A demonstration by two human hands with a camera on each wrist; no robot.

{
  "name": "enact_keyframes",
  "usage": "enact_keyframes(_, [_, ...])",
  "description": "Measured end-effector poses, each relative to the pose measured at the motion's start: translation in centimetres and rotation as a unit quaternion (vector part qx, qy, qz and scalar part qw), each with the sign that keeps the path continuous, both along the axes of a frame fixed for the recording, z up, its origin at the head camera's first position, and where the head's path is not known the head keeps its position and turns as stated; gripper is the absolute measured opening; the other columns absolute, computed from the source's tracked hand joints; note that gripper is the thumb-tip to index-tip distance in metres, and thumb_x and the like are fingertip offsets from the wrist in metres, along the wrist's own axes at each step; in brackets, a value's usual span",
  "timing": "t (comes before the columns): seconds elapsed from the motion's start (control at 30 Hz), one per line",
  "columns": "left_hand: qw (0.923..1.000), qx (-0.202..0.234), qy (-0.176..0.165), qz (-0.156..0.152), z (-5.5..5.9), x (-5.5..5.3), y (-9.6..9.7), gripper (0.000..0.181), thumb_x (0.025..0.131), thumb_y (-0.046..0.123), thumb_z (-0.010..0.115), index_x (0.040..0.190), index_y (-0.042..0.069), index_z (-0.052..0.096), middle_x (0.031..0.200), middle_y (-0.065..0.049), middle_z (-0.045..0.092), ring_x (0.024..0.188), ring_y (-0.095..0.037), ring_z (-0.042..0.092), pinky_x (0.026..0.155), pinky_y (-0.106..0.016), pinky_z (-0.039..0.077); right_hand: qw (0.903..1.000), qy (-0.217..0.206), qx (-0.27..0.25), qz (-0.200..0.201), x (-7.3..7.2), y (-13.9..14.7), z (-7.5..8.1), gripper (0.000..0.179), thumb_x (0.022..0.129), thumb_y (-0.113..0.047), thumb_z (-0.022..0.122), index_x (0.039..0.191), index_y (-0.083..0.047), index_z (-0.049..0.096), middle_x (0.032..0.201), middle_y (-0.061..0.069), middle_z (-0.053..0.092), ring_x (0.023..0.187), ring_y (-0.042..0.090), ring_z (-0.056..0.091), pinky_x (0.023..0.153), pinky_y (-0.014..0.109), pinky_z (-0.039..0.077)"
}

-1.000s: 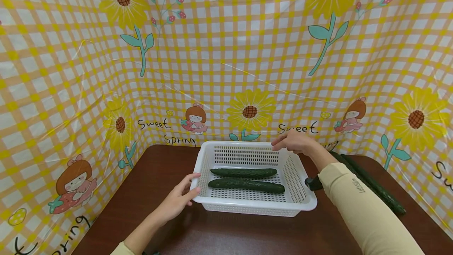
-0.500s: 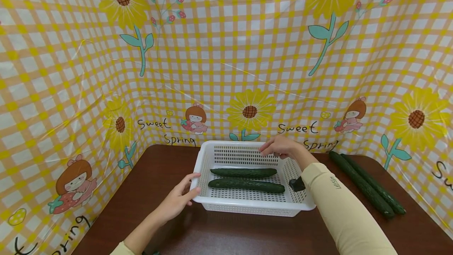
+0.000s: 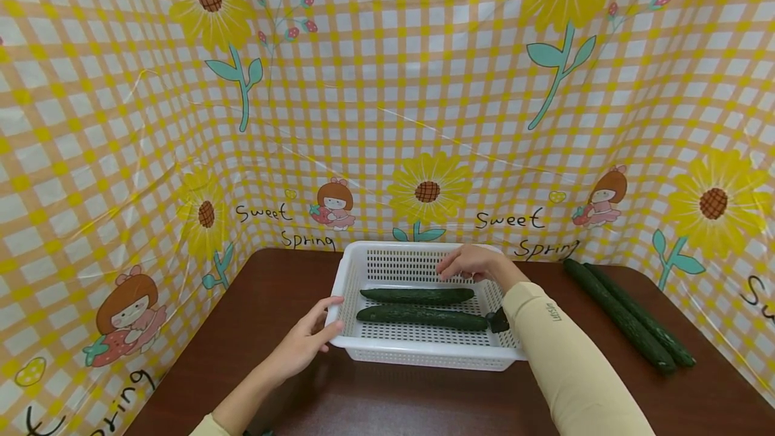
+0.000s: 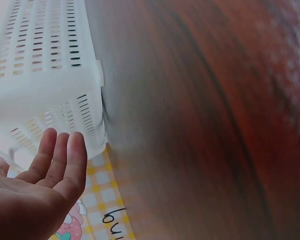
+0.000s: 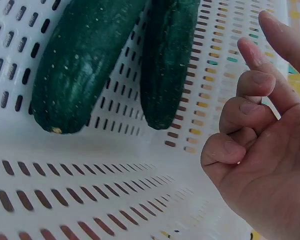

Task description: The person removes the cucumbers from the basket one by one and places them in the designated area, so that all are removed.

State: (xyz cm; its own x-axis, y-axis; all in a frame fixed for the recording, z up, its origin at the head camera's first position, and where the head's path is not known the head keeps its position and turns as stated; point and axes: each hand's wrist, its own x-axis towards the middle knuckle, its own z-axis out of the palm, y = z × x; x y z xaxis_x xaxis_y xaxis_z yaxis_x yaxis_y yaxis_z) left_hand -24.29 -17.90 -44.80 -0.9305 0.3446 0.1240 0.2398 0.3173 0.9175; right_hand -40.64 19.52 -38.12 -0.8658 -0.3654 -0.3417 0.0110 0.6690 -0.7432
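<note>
Two dark green cucumbers, the rear one [image 3: 418,296] and the front one [image 3: 422,317], lie side by side on the floor of a white slotted plastic basket [image 3: 424,350]. At the basket's left end my left hand [image 3: 305,337] holds the rim, thumb and index finger at its edge. In the left wrist view, the other fingers [image 4: 76,150] extend beside the outer wall, below the rim. My right hand [image 3: 475,262] hovers over the basket's back right part, holding nothing. The right wrist view shows its thumb and index finger extended, with the other fingers [image 5: 247,114] loosely bent.
Two more cucumbers [image 3: 630,321] lie together on the brown table [image 3: 290,274] to the right of the basket. A checked sunflower cloth [image 3: 387,120] hangs behind the table and along both sides. A black wrist device [image 3: 498,321] overlaps the front cucumber's right end in the head view.
My right hand has moved left and slightly down, farther over the basket, and its sleeve has uncovered the two cucumbers on the right. The left hand and basket have stayed put.
</note>
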Motion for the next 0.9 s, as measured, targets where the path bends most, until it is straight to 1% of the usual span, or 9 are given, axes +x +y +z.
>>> enact_keyframes(0.17, [1.0000, -0.003, 0.000, 0.003, 0.0, 0.1, 0.0, 0.051, 0.103, 0.028, 0.057, 0.150, 0.017, 0.040, 0.132, -0.022, 0.058, 0.108, -0.026, 0.060, 0.080, -0.038, 0.051, 0.9997, 0.005, 0.017, 0.015, 0.0, -0.4, -0.7, 0.040, 0.090, -0.025, 0.074, 0.127, -0.011, 0.070, 0.104, 0.001, 0.071, 0.057, 0.012, 0.034, 0.052, 0.026, 0.027])
enact_keyframes(0.33, [1.0000, -0.002, -0.001, 0.002, 0.0, 0.0, 0.0, 0.051, 0.103, 0.028, 0.057, 0.150, 0.017, 0.040, 0.132, -0.022, 0.058, 0.109, -0.026, 0.060, 0.080, -0.038, 0.051, 0.9993, 0.006, 0.034, 0.013, 0.1, -0.8, -1.5, 0.039, 0.090, -0.024, 0.075, 0.126, -0.012, 0.071, 0.092, -0.002, 0.068, 0.057, 0.012, 0.029, 0.053, 0.027, 0.026])
enact_keyframes(0.4, [1.0000, -0.003, -0.001, 0.002, 0.0, 0.0, 0.0, 0.051, 0.104, 0.028, 0.057, 0.150, 0.017, 0.040, 0.131, -0.022, 0.059, 0.108, -0.026, 0.060, 0.080, -0.038, 0.051, 0.9992, 0.007, 0.039, 0.008, 0.0, -0.9, -1.9, 0.038, 0.088, -0.024, 0.076, 0.125, -0.013, 0.072, 0.096, -0.006, 0.070, 0.059, 0.012, 0.028, 0.054, 0.028, 0.027])
enact_keyframes(0.47, [1.0000, -0.004, -0.001, 0.001, 0.0, 0.0, 0.1, 0.051, 0.104, 0.028, 0.057, 0.150, 0.017, 0.040, 0.131, -0.022, 0.059, 0.108, -0.026, 0.060, 0.080, -0.038, 0.051, 0.9992, 0.004, 0.039, 0.004, -0.1, -0.8, -2.4, 0.039, 0.085, -0.024, 0.079, 0.123, -0.014, 0.074, 0.106, -0.002, 0.072, 0.061, 0.013, 0.030, 0.054, 0.028, 0.025])
enact_keyframes(0.53, [1.0000, -0.004, -0.001, 0.001, 0.1, 0.0, 0.1, 0.051, 0.104, 0.028, 0.057, 0.150, 0.016, 0.040, 0.130, -0.022, 0.059, 0.107, -0.025, 0.060, 0.079, -0.038, 0.051, 0.9993, 0.005, 0.037, 0.005, 0.0, -0.8, -2.8, 0.040, 0.084, -0.024, 0.080, 0.122, -0.013, 0.074, 0.120, 0.005, 0.071, 0.075, 0.018, 0.052, 0.063, 0.031, 0.041])
enact_keyframes(0.6, [1.0000, -0.004, -0.001, 0.002, 0.1, 0.1, 0.1, 0.051, 0.104, 0.028, 0.057, 0.150, 0.016, 0.040, 0.130, -0.023, 0.059, 0.107, -0.025, 0.060, 0.079, -0.039, 0.051, 0.9993, 0.007, 0.036, 0.009, 0.1, -0.9, -3.0, 0.041, 0.083, -0.023, 0.080, 0.122, -0.012, 0.074, 0.135, 0.012, 0.065, 0.098, 0.024, 0.061, 0.076, 0.036, 0.050])
enact_keyframes(0.7, [1.0000, -0.005, 0.000, 0.003, 0.1, 0.1, 0.1, 0.051, 0.103, 0.028, 0.057, 0.150, 0.016, 0.040, 0.130, -0.024, 0.058, 0.106, -0.025, 0.060, 0.079, -0.039, 0.051, 0.9987, 0.011, 0.047, 0.018, 0.5, -1.0, -2.9, 0.041, 0.083, -0.021, 0.080, 0.123, -0.012, 0.073, 0.142, 0.016, 0.059, 0.118, 0.028, 0.056, 0.088, 0.040, 0.049])
enact_keyframes(0.8, [1.0000, -0.005, 0.002, 0.002, 0.1, 0.0, 0.1, 0.051, 0.103, 0.028, 0.057, 0.150, 0.016, 0.040, 0.130, -0.024, 0.058, 0.106, -0.025, 0.060, 0.079, -0.040, 0.051, 0.9977, 0.009, 0.067, 0.010, 0.6, -1.0, -3.0, 0.043, 0.082, -0.021, 0.082, 0.123, -0.014, 0.073, 0.144, 0.017, 0.057, 0.110, 0.024, 0.053, 0.074, 0.033, 0.042])
enact_keyframes(0.9, [1.0000, -0.006, 0.003, 0.002, 0.1, 0.0, 0.1, 0.051, 0.104, 0.027, 0.057, 0.150, 0.016, 0.040, 0.129, -0.023, 0.059, 0.105, -0.025, 0.060, 0.079, -0.039, 0.051, 0.9966, 0.003, 0.082, 0.001, 0.7, -1.1, -3.1, 0.046, 0.080, -0.020, 0.083, 0.125, -0.015, 0.073, 0.147, 0.019, 0.054, 0.124, 0.031, 0.051, 0.082, 0.040, 0.046])
